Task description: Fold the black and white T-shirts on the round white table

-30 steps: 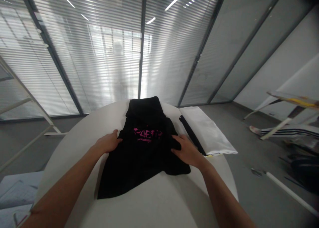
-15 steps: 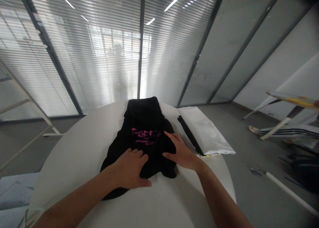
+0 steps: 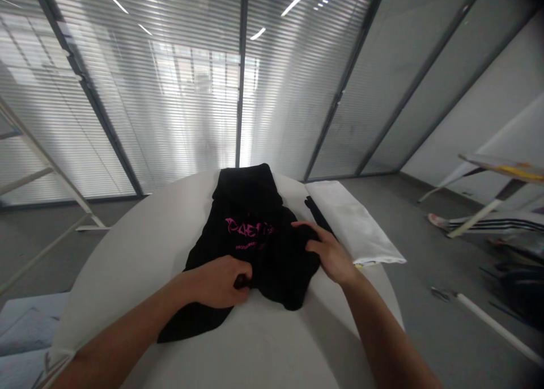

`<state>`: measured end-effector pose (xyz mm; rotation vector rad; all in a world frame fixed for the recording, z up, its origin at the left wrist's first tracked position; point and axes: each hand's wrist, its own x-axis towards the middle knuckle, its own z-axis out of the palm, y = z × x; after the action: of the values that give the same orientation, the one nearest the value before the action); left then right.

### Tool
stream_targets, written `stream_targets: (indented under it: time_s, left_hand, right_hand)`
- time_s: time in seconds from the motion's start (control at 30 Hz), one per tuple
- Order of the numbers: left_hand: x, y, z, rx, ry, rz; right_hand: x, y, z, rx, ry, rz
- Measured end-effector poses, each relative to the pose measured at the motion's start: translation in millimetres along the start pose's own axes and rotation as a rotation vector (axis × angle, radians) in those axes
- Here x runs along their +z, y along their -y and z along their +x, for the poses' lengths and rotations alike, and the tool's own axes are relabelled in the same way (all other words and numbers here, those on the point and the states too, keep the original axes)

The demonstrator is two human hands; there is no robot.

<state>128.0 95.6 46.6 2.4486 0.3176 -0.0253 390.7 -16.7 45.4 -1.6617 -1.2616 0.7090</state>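
A black hoodie (image 3: 246, 207) with pink lettering lies on the round white table (image 3: 127, 253), its hood toward the far edge. At its near edge my left hand (image 3: 223, 281) is closed, fingers curled and pinching the cloth by the hem. My right hand (image 3: 331, 253) grips the hoodie's right side, with bunched black fabric between thumb and fingers. The lower part of the lettering is creased. Loose cloth spreads out under my left forearm.
Folded white cloth (image 3: 352, 222) lies on the table's right side, with a black strip (image 3: 317, 213) along its left edge. A metal frame (image 3: 55, 173) stands at left. On the right are another table (image 3: 501, 168), a person's leg in striped trousers (image 3: 488, 224) and a white pole (image 3: 497, 326).
My right hand has moved right, drawing the hoodie's right side outward. My left hand has closed on the near hem. The near left cloth has spread further toward me.
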Motion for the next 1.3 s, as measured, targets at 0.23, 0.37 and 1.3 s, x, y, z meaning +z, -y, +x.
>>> stream_targets:
  time_s: [0.23, 0.37, 1.3]
  left_hand:
    - [-24.4, 2, -9, -0.032, 0.142, -0.352]
    - [-25.7, 8, -11, -0.085, 0.331, -0.383]
    - [-1.4, 26, 14, -0.384, -0.144, -0.780]
  right_hand:
    - [-20, 13, -17, 0.021, -0.151, 0.224]
    - [-24, 2, -22, 0.019, -0.185, 0.195]
    - [107, 42, -61, -0.709, 0.711, -0.293]
